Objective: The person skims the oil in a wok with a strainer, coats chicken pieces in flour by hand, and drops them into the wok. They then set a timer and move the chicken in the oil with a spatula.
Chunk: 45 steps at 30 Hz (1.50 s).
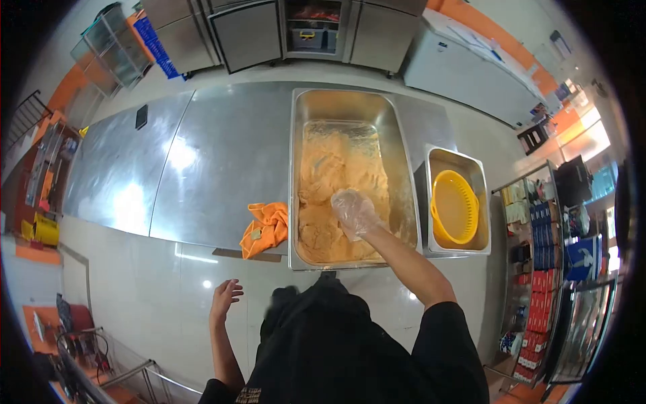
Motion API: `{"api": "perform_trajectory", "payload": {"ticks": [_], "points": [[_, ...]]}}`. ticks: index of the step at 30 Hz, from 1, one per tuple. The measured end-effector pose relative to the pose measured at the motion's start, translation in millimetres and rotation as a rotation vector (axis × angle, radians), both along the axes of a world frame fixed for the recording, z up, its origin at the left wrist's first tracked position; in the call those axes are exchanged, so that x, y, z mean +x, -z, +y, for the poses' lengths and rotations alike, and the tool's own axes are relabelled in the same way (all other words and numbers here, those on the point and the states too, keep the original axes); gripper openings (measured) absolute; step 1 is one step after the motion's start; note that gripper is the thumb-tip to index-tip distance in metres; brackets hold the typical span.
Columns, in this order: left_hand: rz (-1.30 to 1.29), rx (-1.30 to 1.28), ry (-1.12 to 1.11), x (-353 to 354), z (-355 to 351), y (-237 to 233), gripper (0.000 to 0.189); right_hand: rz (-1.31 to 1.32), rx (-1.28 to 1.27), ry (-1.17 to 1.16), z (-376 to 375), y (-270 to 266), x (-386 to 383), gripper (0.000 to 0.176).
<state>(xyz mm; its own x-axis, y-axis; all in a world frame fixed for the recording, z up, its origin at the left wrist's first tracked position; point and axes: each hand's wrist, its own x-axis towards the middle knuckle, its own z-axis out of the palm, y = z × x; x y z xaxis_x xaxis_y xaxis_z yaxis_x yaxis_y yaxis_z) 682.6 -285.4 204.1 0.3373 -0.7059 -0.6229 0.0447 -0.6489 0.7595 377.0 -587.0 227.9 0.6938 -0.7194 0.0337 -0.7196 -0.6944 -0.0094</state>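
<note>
A deep steel pan (410,195) holds an orange-tan powder (323,165), heaped unevenly, with lumpy mounds toward the near end. My right hand (353,212), in a clear plastic glove, rests on the powder near the pan's middle. Its fingers are hidden beneath the glove and palm, so what it grips, if anything, does not show. My left hand (227,297) is bare and hangs over the floor, left of my body, with its fingers apart and nothing in them. An orange cloth (268,225) lies crumpled against the pan's left side.
A smaller steel pan (488,229) with a yellow basket (476,212) in it stands to the right. On the steel table (222,155) lies a black phone (141,116). Steel refrigerators (249,37), one door ajar, and a white chest freezer (464,64) stand beyond. Shelves (538,269) line the right.
</note>
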Motion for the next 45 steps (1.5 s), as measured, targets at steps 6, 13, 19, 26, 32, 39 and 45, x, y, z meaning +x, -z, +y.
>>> {"api": "perform_trajectory", "payload": {"ticks": [6,13,19,26,32,39,45], "points": [[0.047,0.006,-0.141,-10.0,11.7,0.6,0.046,-0.271,0.207,0.115,-28.6,-16.4,-35.1,0.016],[-0.051,-0.168,-0.137,-12.6,-41.2,-28.6,0.036,-1.145,1.259,0.537,-78.2,46.0,-99.2,0.034],[-0.27,-0.591,0.117,-35.9,-153.4,-141.5,0.032,-0.966,0.968,-0.021,-116.5,37.1,-111.5,0.039],[-0.353,-1.281,0.294,-136.1,-297.7,-252.0,0.029,-0.759,0.884,-0.099,-77.1,-96.3,-78.0,0.044],[-0.005,-1.508,0.705,-221.4,-339.0,-244.3,0.032,-0.283,0.202,0.245,-49.4,-134.0,-64.3,0.043],[-0.192,-1.636,0.773,-231.3,-338.3,-228.2,0.035,-0.229,0.172,0.334,-50.7,-148.2,-60.2,0.041],[-0.046,-1.616,0.82,-228.3,-319.1,-250.9,0.039,-0.202,0.172,0.405,-40.4,-150.4,-56.3,0.04]]}}
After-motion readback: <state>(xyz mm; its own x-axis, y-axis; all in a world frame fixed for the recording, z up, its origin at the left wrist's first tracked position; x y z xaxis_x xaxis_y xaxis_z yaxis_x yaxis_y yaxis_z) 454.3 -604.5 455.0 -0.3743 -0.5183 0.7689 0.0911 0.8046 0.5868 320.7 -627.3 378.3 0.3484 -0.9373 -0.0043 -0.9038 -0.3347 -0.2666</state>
